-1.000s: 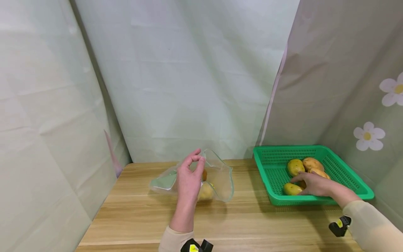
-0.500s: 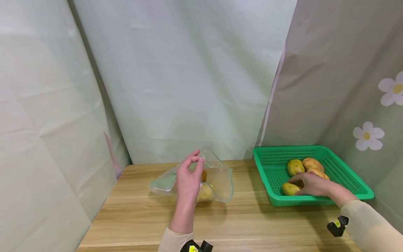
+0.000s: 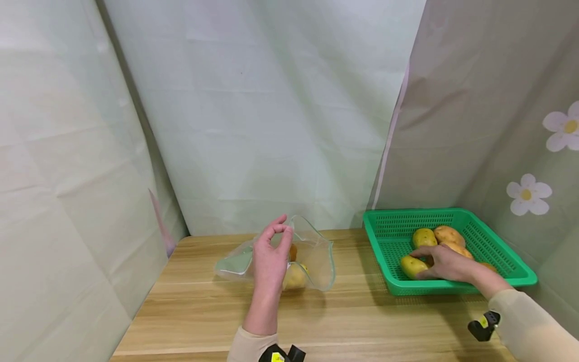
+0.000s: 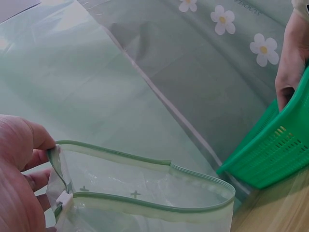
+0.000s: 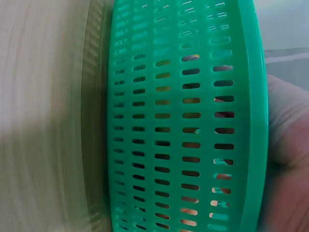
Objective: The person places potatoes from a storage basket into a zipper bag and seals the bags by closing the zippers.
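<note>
A: Any writing to read?
B: None legible. Left hand [image 3: 270,256] pinches the bag [image 3: 312,254] rim on the tabletop [image 3: 362,322]; right hand [image 3: 445,262] grasps 1 potato [image 3: 410,265] in the basket [image 3: 389,226].

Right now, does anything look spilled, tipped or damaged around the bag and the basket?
Nothing stands out. The left hand pinches the rim of the clear bag, holding its mouth open with potatoes inside. The green basket sits flat on the table, and the right hand grips a potato inside it.
</note>
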Motion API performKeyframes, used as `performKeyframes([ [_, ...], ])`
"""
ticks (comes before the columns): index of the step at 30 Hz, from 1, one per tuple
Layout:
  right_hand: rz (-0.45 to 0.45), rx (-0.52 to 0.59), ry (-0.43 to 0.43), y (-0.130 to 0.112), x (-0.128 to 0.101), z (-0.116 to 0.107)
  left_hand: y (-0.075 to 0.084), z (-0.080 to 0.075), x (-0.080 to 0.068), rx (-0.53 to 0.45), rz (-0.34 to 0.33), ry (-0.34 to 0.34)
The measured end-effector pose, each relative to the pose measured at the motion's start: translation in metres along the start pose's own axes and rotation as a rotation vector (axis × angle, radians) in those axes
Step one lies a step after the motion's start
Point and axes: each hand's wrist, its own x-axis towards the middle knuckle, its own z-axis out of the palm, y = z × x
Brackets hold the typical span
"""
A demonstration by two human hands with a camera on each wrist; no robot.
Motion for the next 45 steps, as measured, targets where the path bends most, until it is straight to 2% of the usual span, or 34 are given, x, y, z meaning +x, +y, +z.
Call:
performKeyframes([
  [7,0.064,0.128,-0.003,-0.007,0.003,0.003,-0.001,0.000,0.000,0.001,-0.003,-0.001],
  [14,0.053,0.122,0.051,-0.015,0.007,0.004,0.001,0.000,0.000,0.006,-0.004,0.003],
  [22,0.037,0.178,0.092,-0.022,0.009,0.003,0.003,-0.001,0.000,0.018,-0.010,0.003],
  [32,0.010,0.155,0.150,-0.038,0.009,-0.005,0.002,-0.001,0.000,0.011,-0.015,0.005],
  [37,0.006,0.181,0.166,-0.047,0.009,-0.010,0.001,-0.001,0.000,0.004,-0.019,0.002],
  [45,-0.007,0.213,0.184,-0.065,0.010,-0.015,-0.002,-0.002,0.002,-0.002,0.017,0.016],
])
